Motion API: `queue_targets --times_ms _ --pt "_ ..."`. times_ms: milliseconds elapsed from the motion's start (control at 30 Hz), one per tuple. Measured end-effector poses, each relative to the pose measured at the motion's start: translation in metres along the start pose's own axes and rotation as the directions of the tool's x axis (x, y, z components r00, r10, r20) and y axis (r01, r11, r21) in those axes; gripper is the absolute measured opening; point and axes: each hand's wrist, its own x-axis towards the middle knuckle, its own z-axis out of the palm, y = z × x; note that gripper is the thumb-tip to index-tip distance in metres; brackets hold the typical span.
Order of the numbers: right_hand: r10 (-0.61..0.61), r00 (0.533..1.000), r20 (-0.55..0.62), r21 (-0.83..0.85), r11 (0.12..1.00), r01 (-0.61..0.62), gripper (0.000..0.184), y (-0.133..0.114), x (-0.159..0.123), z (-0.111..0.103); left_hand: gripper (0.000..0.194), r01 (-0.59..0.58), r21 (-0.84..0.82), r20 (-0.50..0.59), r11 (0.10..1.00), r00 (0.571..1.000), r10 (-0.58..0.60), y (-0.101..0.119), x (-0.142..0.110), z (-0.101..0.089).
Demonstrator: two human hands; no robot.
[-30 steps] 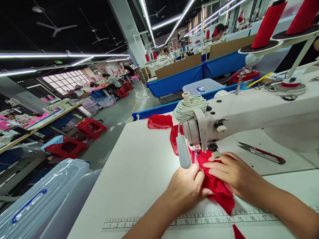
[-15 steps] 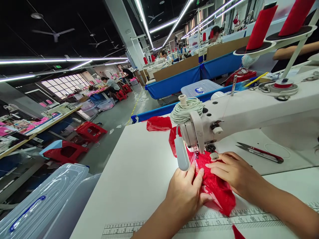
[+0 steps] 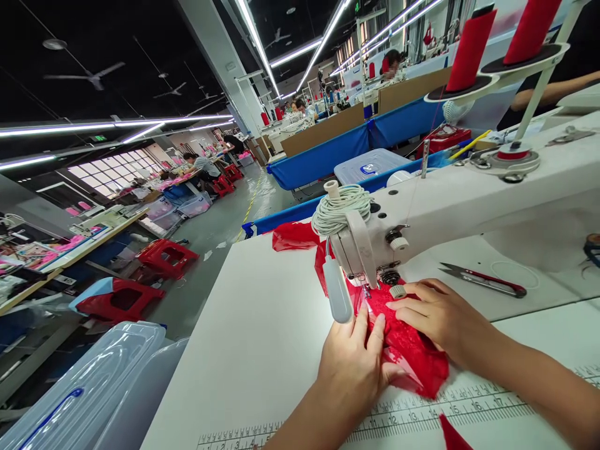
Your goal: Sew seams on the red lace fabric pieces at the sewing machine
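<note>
A piece of red lace fabric [image 3: 412, 356] lies on the white table [image 3: 262, 337] under the head of a white sewing machine [image 3: 469, 200]. My left hand [image 3: 356, 369] rests on the fabric's left side, fingers stretched flat toward the needle. My right hand [image 3: 435, 315] presses the fabric from the right, fingers extended just in front of the presser foot. More red fabric [image 3: 295, 236] trails out behind the machine.
Red-handled thread snips [image 3: 482, 281] lie on the machine bed to the right. Red thread cones [image 3: 471, 40] stand on the machine. Clear plastic bins [image 3: 79, 387] sit at the left. A printed ruler [image 3: 422, 415] runs along the table's near edge. Other workers sit far back.
My left hand has gone from pinching the fabric to lying flat with fingers extended. The fabric has spread flatter under both hands, and the view has shifted slightly.
</note>
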Motion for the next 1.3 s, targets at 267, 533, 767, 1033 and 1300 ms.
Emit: queue_targets --times_ms 267,533,767,1033,1300 --pt "0.002 0.999 0.032 -0.020 1.000 -0.002 0.027 0.001 -0.001 -0.002 0.065 -0.010 0.036 0.023 0.999 1.000 0.009 -0.003 -0.002 0.004" --pt "0.044 0.998 0.051 -0.016 0.999 -0.044 0.031 -0.001 -0.001 -0.003 0.068 0.010 0.062 0.081 0.998 0.997 -0.015 -0.006 -0.004 0.008" --pt "0.044 0.996 0.083 -0.038 0.998 -0.041 0.036 0.002 -0.003 0.000 0.065 0.019 0.048 0.075 0.999 0.997 -0.023 -0.008 -0.004 0.009" --pt "0.056 0.996 0.068 -0.047 0.998 -0.052 0.040 0.001 -0.002 -0.001 0.055 0.020 0.010 0.068 1.000 0.997 -0.021 -0.012 -0.004 0.003" --pt "0.078 0.990 0.114 -0.067 0.995 -0.070 0.037 0.001 -0.004 0.000 0.058 0.032 0.017 0.080 0.999 0.996 -0.033 -0.012 -0.005 0.002"
